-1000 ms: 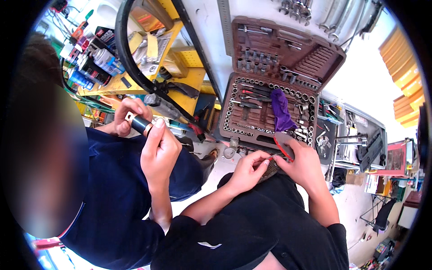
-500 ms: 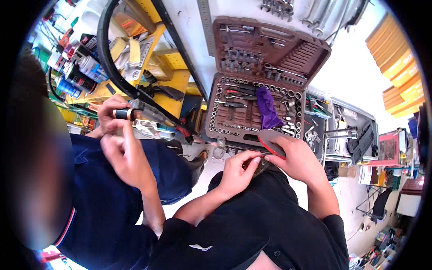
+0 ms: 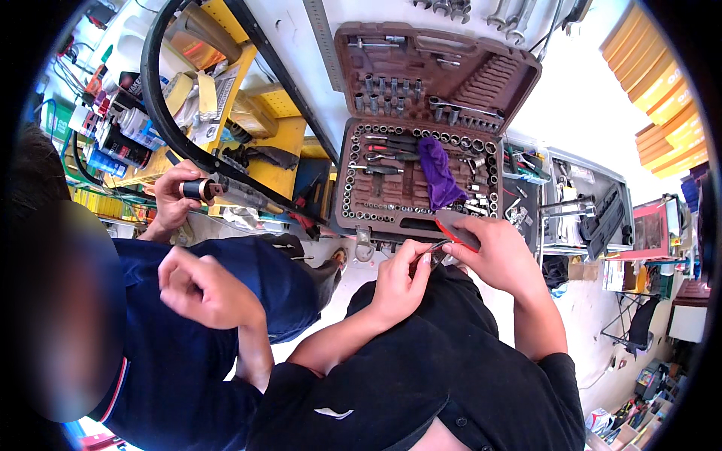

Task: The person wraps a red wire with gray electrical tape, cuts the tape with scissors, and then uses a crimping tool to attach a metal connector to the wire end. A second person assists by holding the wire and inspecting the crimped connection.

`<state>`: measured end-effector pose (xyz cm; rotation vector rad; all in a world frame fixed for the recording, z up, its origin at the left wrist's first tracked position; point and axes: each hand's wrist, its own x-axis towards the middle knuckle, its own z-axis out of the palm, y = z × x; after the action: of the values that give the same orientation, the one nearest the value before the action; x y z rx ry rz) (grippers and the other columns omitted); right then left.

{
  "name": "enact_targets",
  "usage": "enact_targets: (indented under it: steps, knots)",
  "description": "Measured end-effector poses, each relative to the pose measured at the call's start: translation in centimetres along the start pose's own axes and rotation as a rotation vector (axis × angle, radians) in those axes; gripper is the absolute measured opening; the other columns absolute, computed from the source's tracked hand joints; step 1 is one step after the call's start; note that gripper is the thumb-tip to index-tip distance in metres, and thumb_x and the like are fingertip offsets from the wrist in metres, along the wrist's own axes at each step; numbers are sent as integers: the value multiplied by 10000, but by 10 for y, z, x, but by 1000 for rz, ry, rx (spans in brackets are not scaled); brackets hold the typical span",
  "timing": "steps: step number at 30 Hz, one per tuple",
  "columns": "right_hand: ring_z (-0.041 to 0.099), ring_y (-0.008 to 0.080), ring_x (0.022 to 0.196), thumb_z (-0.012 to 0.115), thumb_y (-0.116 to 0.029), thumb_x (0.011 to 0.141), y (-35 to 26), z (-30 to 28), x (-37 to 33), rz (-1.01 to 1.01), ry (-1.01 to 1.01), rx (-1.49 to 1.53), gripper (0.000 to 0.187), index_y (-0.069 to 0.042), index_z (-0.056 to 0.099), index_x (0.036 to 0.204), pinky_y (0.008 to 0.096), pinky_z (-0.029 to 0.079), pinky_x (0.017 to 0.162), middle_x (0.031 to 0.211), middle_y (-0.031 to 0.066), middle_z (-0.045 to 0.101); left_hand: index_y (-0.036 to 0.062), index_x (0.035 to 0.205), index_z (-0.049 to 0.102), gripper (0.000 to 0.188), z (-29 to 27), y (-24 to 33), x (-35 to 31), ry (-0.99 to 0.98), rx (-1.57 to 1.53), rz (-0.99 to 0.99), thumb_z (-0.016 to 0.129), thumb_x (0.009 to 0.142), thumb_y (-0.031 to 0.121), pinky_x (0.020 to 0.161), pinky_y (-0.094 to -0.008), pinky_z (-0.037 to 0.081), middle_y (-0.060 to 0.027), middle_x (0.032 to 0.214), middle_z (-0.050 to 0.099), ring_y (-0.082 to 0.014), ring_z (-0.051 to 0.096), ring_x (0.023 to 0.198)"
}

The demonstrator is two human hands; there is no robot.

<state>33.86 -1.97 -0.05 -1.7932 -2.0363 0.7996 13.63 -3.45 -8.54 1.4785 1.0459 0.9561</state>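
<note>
**Pliers in hand over the socket case**

Red-handled pliers (image 3: 455, 231) sit in my right hand (image 3: 492, 255), fingers wrapped shut round the grips. My left hand (image 3: 398, 282) pinches at the tip, just beside it; what it nips is too small to tell. Open socket case (image 3: 417, 177) lies just beyond. Judged step: working the tip; next calls for steady grip.
</note>
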Motion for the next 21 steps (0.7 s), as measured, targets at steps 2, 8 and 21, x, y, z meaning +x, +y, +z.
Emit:
enact_targets:
  steps: [2,8,21]
  knots:
    - [707,410,910,771,-375,890,0,1,2,40,-14,-8,420,-32,729,1128,475,555,797,926,211,733,-22,1096,616,93,0,-2,1,9,11,13,598,1023,32,621,-268,472,-71,798,660,-81,588,682]
    - [711,400,906,767,-365,893,-4,2,4,50,-24,-28,414,-19,726,1115,470,556,791,928,210,734,-16,1083,615,78,-2,1,0,-1,-35,-41,595,1022,30,614,-266,464,-59,762,633,-78,573,668]
    - [694,435,854,772,-367,892,-2,13,5,-18,91,-108,414,-4,700,1078,499,548,765,882,231,701,-28,1136,730,180,-1,-9,13,10,-97,-72,652,1019,85,716,-258,523,-68,903,746,-63,653,812]
